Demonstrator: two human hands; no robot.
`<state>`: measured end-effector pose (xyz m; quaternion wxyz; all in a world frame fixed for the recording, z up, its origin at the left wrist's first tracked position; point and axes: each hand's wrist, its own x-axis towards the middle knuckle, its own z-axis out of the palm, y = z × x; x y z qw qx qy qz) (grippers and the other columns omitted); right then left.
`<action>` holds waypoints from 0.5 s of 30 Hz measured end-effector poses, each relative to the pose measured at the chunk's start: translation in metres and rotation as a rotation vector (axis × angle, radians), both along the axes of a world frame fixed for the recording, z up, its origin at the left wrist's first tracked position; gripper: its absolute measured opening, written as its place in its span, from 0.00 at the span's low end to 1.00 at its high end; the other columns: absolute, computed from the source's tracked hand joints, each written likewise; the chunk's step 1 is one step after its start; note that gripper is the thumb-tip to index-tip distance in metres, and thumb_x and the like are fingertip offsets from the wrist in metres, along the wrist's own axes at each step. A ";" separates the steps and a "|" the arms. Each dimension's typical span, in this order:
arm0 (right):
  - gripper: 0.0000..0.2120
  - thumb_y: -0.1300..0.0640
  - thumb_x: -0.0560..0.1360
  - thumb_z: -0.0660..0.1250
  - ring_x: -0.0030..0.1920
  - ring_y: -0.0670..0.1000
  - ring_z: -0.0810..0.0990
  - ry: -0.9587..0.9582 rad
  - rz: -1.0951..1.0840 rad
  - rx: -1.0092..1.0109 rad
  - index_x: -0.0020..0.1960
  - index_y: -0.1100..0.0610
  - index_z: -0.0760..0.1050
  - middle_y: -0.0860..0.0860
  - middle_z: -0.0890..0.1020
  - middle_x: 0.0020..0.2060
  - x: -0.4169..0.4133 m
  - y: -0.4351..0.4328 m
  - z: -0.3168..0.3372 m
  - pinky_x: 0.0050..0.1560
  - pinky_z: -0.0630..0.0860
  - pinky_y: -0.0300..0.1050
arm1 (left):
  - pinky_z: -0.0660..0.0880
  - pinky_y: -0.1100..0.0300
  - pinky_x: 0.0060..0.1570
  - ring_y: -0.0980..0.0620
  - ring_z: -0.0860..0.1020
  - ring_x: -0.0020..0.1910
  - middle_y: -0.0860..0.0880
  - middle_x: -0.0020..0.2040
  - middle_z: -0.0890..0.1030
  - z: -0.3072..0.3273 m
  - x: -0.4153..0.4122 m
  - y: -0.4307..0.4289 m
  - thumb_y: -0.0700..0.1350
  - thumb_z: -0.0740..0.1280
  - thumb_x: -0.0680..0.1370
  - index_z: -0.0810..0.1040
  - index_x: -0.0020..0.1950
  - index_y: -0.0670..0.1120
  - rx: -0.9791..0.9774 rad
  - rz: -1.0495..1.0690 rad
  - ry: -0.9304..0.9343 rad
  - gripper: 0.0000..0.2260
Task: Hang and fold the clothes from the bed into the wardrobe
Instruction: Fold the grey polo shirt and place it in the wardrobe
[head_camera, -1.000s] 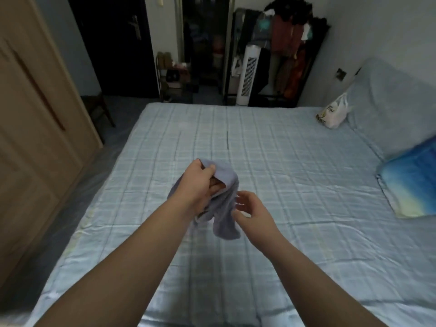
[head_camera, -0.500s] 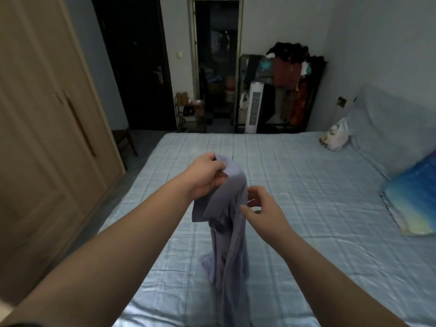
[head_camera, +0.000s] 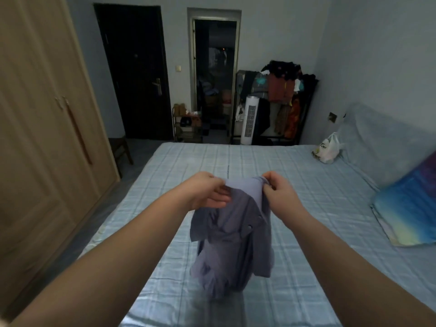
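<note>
A lavender-blue buttoned shirt (head_camera: 232, 234) hangs in the air above the checked blue bed (head_camera: 306, 208). My left hand (head_camera: 207, 193) pinches its top edge on the left side. My right hand (head_camera: 278, 192) pinches the top edge at the right, by the collar. The shirt's body droops bunched between my forearms, and its lower end nears the sheet. The wooden wardrobe (head_camera: 42, 128) stands along the left wall with its doors closed.
A white plastic bag (head_camera: 328, 149) lies at the bed's far right by the grey headboard (head_camera: 387, 142). A blue pillow (head_camera: 410, 206) rests on the right. Beyond the bed stand a loaded clothes rack (head_camera: 280, 95), a white tower fan (head_camera: 250, 119) and a shoe shelf (head_camera: 187, 123).
The shirt was lifted from a bunched wad and spread out. My right hand, free before, now pinches the collar side, and both hands moved apart. The view tilted upward.
</note>
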<state>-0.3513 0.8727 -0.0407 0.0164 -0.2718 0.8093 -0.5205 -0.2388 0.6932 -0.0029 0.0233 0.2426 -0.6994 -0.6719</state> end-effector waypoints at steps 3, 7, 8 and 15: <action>0.10 0.62 0.78 0.61 0.41 0.46 0.78 0.091 0.025 0.089 0.44 0.48 0.75 0.46 0.81 0.40 -0.006 -0.002 0.021 0.41 0.70 0.43 | 0.83 0.55 0.41 0.49 0.86 0.43 0.43 0.50 0.85 -0.006 0.004 -0.014 0.44 0.63 0.82 0.77 0.56 0.39 -0.199 -0.057 -0.098 0.10; 0.10 0.58 0.79 0.62 0.45 0.46 0.79 0.207 0.038 0.228 0.45 0.44 0.75 0.43 0.81 0.43 -0.013 -0.007 0.042 0.43 0.71 0.43 | 0.83 0.54 0.48 0.51 0.85 0.47 0.46 0.52 0.83 -0.020 0.003 -0.024 0.43 0.64 0.81 0.76 0.58 0.44 -0.295 -0.058 -0.076 0.07; 0.10 0.57 0.79 0.62 0.46 0.47 0.79 0.255 0.041 0.245 0.46 0.42 0.75 0.43 0.81 0.44 -0.014 -0.008 0.047 0.45 0.71 0.43 | 0.82 0.54 0.48 0.51 0.84 0.48 0.46 0.54 0.81 -0.024 0.002 -0.024 0.41 0.64 0.80 0.76 0.59 0.46 -0.312 -0.049 -0.060 0.08; 0.12 0.65 0.78 0.60 0.49 0.47 0.77 0.495 0.077 0.035 0.51 0.50 0.78 0.47 0.80 0.48 -0.011 -0.006 0.090 0.50 0.70 0.37 | 0.79 0.51 0.55 0.50 0.77 0.55 0.45 0.68 0.72 -0.054 -0.007 -0.035 0.29 0.60 0.78 0.65 0.76 0.50 -0.337 -0.142 -0.058 0.28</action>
